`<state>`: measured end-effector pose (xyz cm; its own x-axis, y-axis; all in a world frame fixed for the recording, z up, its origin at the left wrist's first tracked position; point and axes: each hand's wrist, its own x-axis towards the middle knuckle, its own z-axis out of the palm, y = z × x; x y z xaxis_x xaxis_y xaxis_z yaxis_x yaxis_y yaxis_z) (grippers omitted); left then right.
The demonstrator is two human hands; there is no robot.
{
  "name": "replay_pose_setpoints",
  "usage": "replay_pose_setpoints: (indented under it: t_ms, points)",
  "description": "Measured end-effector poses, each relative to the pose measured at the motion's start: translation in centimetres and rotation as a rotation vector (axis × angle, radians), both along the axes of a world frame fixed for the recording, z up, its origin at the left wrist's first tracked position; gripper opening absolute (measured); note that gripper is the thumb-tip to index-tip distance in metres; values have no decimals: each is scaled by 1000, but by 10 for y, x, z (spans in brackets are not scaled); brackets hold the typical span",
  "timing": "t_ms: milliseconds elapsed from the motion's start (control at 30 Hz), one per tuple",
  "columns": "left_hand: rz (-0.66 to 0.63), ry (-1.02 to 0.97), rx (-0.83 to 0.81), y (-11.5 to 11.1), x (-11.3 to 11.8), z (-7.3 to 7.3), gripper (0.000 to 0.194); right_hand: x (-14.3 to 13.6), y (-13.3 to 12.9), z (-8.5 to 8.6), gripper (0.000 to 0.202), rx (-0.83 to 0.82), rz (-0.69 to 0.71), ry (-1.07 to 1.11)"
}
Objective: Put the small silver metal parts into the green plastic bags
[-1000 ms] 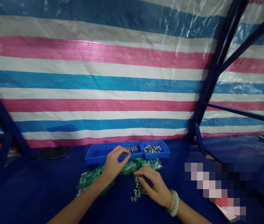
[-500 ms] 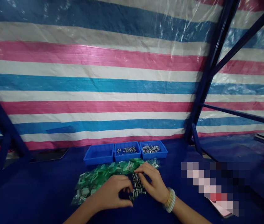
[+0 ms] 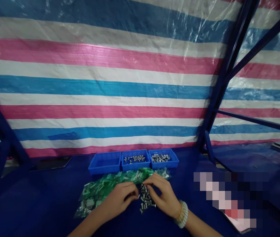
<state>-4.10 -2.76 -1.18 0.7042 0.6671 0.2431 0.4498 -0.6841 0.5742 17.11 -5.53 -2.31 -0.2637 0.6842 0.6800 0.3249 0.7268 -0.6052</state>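
A loose pile of small metal screws (image 3: 146, 199) lies on the blue tabletop between my two hands. At the pile's left edge my left hand (image 3: 125, 196) is closed in a pinch, with a small silvery screw (image 3: 138, 196) showing at its fingertips. Over the pile's right side, my right hand (image 3: 162, 194) curves with thumb and index finger bent towards each other; what lies between them, if anything, is too small to make out. Green and clear plastic bags (image 3: 98, 191) of metal parts spread beyond and to the left of my hands.
Behind the bags stand three blue trays: the left tray (image 3: 104, 169) is bare, the middle tray (image 3: 136, 167) holds screws, the right tray (image 3: 172, 163) metal pieces. A dark flat device (image 3: 53, 163) lies back left, a blurred pink item (image 3: 241, 225) at right. Blue frame posts (image 3: 210, 125) rise behind.
My left thumb and fingers have come together at the pile's edge, pinching a screw. My right hand stays almost in place over the pile.
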Motion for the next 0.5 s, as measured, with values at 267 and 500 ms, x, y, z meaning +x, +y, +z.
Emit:
replay_pose_setpoints:
  t_ms: [267,500]
  points:
    - [21,-477,-532,-5,8,1,15,-2,-2,4,21,-179,188,129]
    - [-46,-567,-629,-6,13,-7,28,-2,-1,4,7,-167,199,129]
